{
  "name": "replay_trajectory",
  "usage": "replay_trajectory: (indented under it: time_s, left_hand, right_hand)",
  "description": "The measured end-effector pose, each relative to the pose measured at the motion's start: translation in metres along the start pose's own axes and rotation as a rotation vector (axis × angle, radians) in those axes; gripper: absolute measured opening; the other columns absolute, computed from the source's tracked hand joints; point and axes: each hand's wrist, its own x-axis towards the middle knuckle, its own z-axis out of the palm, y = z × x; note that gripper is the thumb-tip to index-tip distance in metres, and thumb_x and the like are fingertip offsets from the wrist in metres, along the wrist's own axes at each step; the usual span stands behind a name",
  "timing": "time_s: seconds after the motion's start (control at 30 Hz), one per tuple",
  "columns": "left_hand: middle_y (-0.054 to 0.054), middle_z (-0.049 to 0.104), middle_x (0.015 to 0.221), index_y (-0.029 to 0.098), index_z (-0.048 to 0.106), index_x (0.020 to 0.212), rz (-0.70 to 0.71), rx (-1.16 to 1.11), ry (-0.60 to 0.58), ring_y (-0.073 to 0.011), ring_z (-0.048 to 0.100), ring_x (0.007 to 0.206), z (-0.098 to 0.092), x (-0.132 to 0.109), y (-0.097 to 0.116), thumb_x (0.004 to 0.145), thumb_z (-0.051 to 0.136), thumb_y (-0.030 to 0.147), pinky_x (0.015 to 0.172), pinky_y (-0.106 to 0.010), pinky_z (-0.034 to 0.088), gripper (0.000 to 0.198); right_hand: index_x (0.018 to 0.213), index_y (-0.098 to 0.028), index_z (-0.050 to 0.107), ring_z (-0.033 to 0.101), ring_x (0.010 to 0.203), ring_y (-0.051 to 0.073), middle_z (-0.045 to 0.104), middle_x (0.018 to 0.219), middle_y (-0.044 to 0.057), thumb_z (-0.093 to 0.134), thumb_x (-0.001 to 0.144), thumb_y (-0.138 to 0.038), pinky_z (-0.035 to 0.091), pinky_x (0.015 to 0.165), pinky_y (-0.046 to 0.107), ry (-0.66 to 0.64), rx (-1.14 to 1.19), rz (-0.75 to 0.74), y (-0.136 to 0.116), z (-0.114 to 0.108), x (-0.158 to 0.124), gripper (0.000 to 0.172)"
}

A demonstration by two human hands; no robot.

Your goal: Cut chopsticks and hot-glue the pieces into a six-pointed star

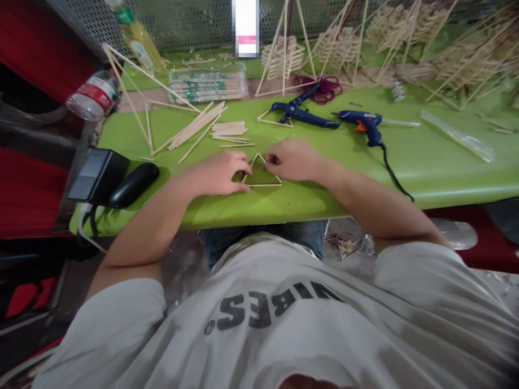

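Note:
A small triangle of thin wooden sticks (263, 184) lies flat on the green table (438, 167) just in front of me. My left hand (221, 172) rests on the table with its fingers curled, pinching the triangle's left corner. My right hand (292, 160) has its fingers closed on the triangle's top corner and right side. A loose pile of wooden sticks (229, 129) lies just beyond my hands.
A blue glue gun (365, 123) with a black cord and blue cutters (302, 112) lie past the triangle. Stick pyramids (284, 54) stand along the back. A black box (95, 174), a black case (133, 183) and bottles (93, 94) sit at the left.

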Motion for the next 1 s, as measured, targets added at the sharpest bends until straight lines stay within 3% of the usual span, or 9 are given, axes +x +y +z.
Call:
replay_trajectory:
  time_s: [0.57,1.0]
  left_hand:
    - [-0.02,0.084,0.148,0.016,0.093,0.141,-0.004,0.011,0.022,-0.0387,0.083,0.127,-0.0002,-0.0016,0.0027,0.112,0.077,0.051,0.116,-0.052,0.065,0.048]
    - [-0.017,0.085,0.135,0.019,0.091,0.132,0.007,0.008,0.032,-0.0337,0.081,0.113,-0.001,-0.0015,0.0035,0.109,0.076,0.05,0.105,-0.047,0.063,0.041]
  right_hand:
    - [0.1,-0.023,0.086,0.067,0.088,0.027,0.088,0.103,0.011,0.066,0.115,-0.042,0.04,0.08,0.042,-0.016,-0.015,0.008,-0.0028,-0.0031,-0.0028,0.031]
    - [0.098,-0.023,0.085,0.062,0.086,0.026,0.084,0.099,0.01,0.064,0.114,-0.045,0.038,0.079,0.042,-0.022,0.002,0.017,-0.0049,-0.0052,-0.0032,0.034]
